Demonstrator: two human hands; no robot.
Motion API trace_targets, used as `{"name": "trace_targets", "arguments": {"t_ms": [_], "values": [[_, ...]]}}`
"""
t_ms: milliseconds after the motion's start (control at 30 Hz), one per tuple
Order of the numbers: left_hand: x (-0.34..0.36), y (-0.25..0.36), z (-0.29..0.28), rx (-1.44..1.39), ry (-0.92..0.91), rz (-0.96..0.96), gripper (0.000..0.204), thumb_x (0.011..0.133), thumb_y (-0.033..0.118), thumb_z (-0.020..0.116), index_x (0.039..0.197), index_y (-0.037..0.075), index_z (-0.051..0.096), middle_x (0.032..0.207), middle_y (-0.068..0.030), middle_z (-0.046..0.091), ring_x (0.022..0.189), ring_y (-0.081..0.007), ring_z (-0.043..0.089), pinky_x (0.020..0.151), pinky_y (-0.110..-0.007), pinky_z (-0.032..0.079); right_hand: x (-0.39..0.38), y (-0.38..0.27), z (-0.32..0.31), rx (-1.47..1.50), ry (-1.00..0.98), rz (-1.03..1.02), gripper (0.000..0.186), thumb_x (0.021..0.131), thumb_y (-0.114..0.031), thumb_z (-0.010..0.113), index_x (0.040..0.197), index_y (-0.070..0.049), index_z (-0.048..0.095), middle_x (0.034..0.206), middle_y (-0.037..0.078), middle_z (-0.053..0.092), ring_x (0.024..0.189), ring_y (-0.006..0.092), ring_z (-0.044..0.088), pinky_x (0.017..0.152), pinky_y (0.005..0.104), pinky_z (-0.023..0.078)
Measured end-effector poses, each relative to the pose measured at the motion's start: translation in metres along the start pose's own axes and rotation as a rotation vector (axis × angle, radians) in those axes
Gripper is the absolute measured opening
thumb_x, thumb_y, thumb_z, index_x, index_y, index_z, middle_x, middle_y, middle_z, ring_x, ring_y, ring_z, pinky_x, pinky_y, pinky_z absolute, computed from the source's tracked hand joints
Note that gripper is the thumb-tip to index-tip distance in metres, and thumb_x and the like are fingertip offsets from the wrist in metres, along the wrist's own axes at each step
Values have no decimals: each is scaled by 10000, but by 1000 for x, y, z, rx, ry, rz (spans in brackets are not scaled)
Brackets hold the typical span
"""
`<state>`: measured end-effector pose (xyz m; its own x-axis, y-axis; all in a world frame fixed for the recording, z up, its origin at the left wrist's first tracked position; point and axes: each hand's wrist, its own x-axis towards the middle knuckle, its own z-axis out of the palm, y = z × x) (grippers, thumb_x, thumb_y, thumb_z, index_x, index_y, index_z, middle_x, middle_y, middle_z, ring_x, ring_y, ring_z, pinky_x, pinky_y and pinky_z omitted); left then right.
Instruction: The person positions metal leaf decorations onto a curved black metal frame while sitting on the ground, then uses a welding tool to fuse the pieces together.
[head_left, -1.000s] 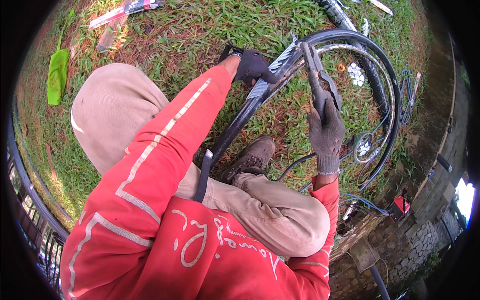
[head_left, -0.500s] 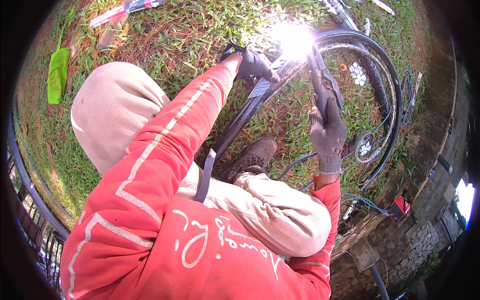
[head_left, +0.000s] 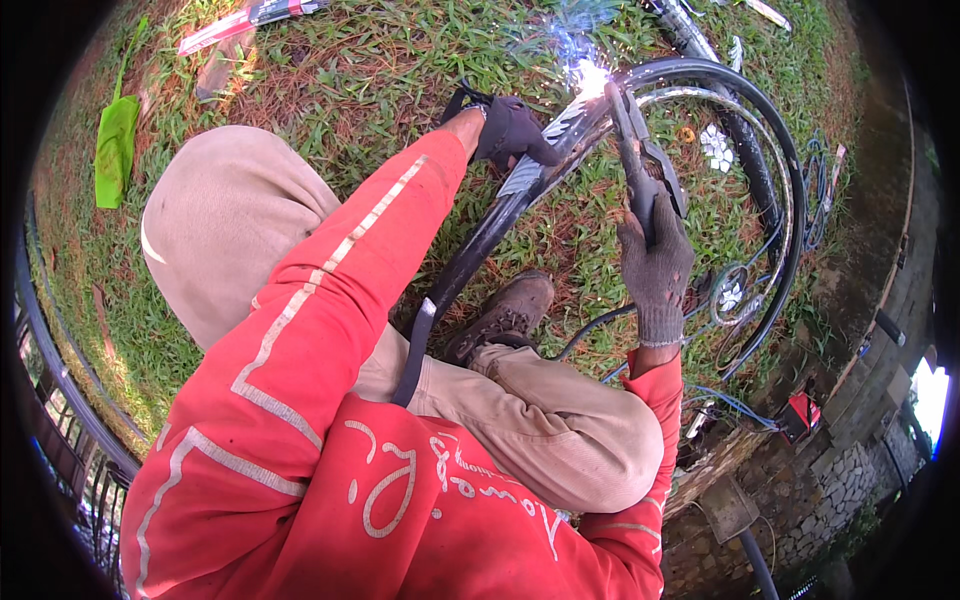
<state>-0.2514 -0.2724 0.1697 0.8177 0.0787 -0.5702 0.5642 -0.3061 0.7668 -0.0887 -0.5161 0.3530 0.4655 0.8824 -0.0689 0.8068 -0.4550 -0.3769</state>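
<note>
In a grey knit glove, my right hand (head_left: 657, 262) is closed around the handle of a welding electrode holder (head_left: 640, 165). Its far end reaches a bright welding arc (head_left: 590, 80), with sparks and bluish smoke around it. The electrode itself is lost in the glare. My left hand (head_left: 512, 132), in a dark glove, grips a ribbed, silver leaf-shaped metal piece (head_left: 522, 178) lying along a black metal tube (head_left: 470, 250). Its thumb and fingers come down on the piece just left of the arc. The tube slants from between my legs up to the arc.
A curved black tube (head_left: 795, 190) arches at the right beside a straight dark pipe (head_left: 750, 150). Silver flower-like pieces (head_left: 716, 148) lie on the grass. Blue cable (head_left: 735, 402) runs near a red-and-black box (head_left: 800, 415). A bright green cloth (head_left: 117, 150) lies far left. My boot (head_left: 505, 315) stands below the tube.
The arc's white glare has shrunk to a smaller spot, and sparks and bluish smoke now show. Both hands stay almost where they were, still gripping.
</note>
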Motion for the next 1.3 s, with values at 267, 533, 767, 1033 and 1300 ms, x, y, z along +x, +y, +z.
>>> {"name": "trace_targets", "arguments": {"t_ms": [267,533,767,1033,1300], "values": [[7,-3,5,-27,-17,-1,507,1054,627,625,1149,173,827,934,-23,818,979,-221,747,1102,-433,452,-5,4,5,137,24,45,532,999,-243,804,1419,49,659,1176,287,745,1046,477,771,881,459,616],[24,-14,7,28,-70,78,535,1089,639,573,1238,201,840,992,-19,843,1064,-232,766,1202,-445,423,-1,1,0,84,71,4,557,977,-220,822,1438,49,664,1170,280,761,1039,455,783,888,448,614],[14,-6,21,-557,26,-11,777,937,774,672,1231,72,830,1050,-152,846,941,-290,806,930,-438,579,-5,8,4,54,43,35,542,973,-243,827,1423,20,680,1160,291,755,1029,458,786,855,461,618],[13,-2,5,-67,10,-8,760,931,759,699,1219,68,827,1030,-146,840,901,-286,794,894,-442,578,-4,11,9,36,62,-8,527,980,-259,825,1400,25,684,1191,305,747,1042,473,783,865,466,623],[7,0,1,-7,-2,-12,700,966,738,667,1218,105,831,1017,-113,840,928,-272,788,963,-441,536,-4,11,10,43,45,12,526,983,-270,818,1393,32,689,1174,308,750,1051,468,783,869,474,624]]}}
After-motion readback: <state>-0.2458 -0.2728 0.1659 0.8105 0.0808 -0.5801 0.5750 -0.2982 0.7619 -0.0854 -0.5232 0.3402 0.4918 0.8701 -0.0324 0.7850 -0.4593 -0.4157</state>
